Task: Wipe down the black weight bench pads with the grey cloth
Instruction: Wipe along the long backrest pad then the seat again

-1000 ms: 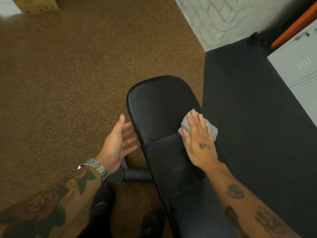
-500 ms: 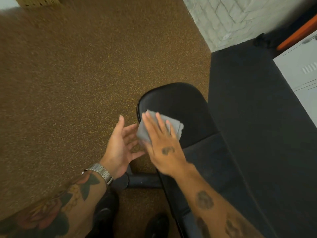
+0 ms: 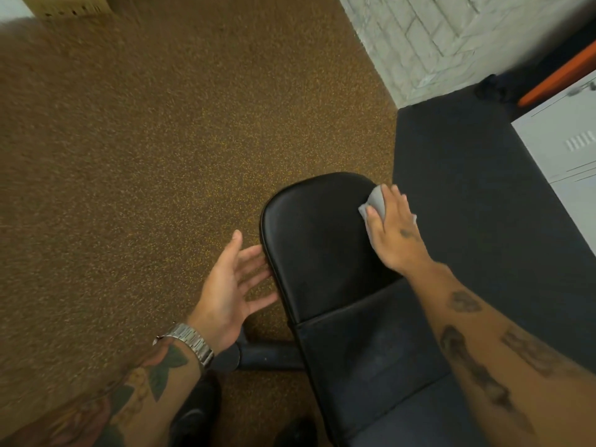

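The black weight bench pad point(image 3: 319, 246) has a rounded far end and runs toward me at the lower right, with a seam across it. My right hand point(image 3: 395, 233) lies flat on the pad's far right edge and presses the grey cloth point(image 3: 375, 200) against it; most of the cloth is hidden under my fingers. My left hand point(image 3: 230, 291) hovers open beside the pad's left edge, fingers spread and fingertips close to the rim, holding nothing.
Brown speckled flooring point(image 3: 145, 172) lies to the left, and a black rubber mat point(image 3: 477, 204) to the right. A black bench foot bar point(image 3: 267, 356) sticks out under the pad. A white brick wall point(image 3: 429, 37) and a grey locker point(image 3: 567, 146) stand at the upper right.
My right hand has swept the cloth from the pad's left edge across to its far right edge. My left hand stays open beside the left rim.
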A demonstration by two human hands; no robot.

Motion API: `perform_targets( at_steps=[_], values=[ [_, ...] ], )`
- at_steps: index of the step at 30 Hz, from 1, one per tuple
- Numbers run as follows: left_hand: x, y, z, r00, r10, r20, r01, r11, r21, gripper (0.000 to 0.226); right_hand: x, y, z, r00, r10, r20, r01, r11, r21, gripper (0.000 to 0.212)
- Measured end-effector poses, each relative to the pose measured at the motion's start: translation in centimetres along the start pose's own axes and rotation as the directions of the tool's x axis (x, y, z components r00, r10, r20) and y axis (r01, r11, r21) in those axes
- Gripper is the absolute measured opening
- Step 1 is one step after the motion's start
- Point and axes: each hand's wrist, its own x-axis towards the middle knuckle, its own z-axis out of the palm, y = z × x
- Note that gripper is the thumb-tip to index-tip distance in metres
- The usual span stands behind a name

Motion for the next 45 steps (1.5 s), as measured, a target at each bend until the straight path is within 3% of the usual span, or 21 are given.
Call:
perform_targets(
  at_steps=[4,6,12,17,22,25,28,30,38,42,45],
  values=[
    [0.1,0.0,-0.1,1.000,-0.010,-0.011,0.010,1.000,-0.005,0.064,3.7,-4.9,0.8,0.997,-0.052,0.059,0.058,0.993,-0.098,0.054],
    [0.1,-0.1,0.0,1.000,-0.017,-0.017,0.017,1.000,-0.009,0.064,4.8,-7.5,1.5,0.984,-0.143,0.109,0.159,0.973,-0.166,0.051],
    [0.4,0.1,-0.9,0.999,-0.050,-0.003,0.050,0.997,0.060,0.073,3.1,-13.3,4.0,0.832,-0.469,0.296,0.539,0.809,-0.235,0.040],
    [0.6,0.9,-3.3,0.985,-0.040,-0.165,0.066,0.986,0.154,0.071,-3.6,-11.0,6.0,0.636,-0.709,0.304,0.772,0.575,-0.272,0.047],
    [0.3,1.1,-4.4,0.986,-0.021,-0.168,0.059,0.973,0.224,0.062,-10.0,-6.4,5.6,0.602,-0.694,0.394,0.798,0.537,-0.274,0.057],
    [-0.1,0.6,-3.3,0.994,-0.034,-0.109,0.059,0.968,0.244,0.061,-11.6,-3.9,4.9,0.693,-0.638,0.334,0.718,0.654,-0.239,0.055],
    [-0.4,0.1,-1.9,0.999,-0.044,-0.019,0.048,0.969,0.243,0.062,-11.8,-0.9,3.8,0.894,-0.411,0.181,0.445,0.862,-0.242,0.056],
    [-0.4,-0.1,-1.4,0.999,-0.038,-0.005,0.038,0.973,0.226,0.062,-11.0,0.8,3.1,0.957,-0.266,0.117,0.286,0.935,-0.210,0.058],
    [-0.4,-0.4,-1.5,0.998,-0.062,-0.001,0.061,0.982,0.177,0.063,-1.5,0.7,0.6,0.996,-0.057,0.070,0.059,0.998,-0.025,0.065],
    [-0.8,-0.9,-1.4,0.998,-0.058,0.002,0.057,0.988,0.142,0.063,3.5,-2.5,-1.3,0.980,-0.096,0.173,0.093,0.995,0.025,0.057],
    [-1.0,-1.4,-1.4,0.997,-0.073,0.007,0.072,0.992,0.100,0.063,5.9,-6.4,-1.9,0.950,-0.148,0.276,0.183,0.978,-0.104,0.051]
  ],
)
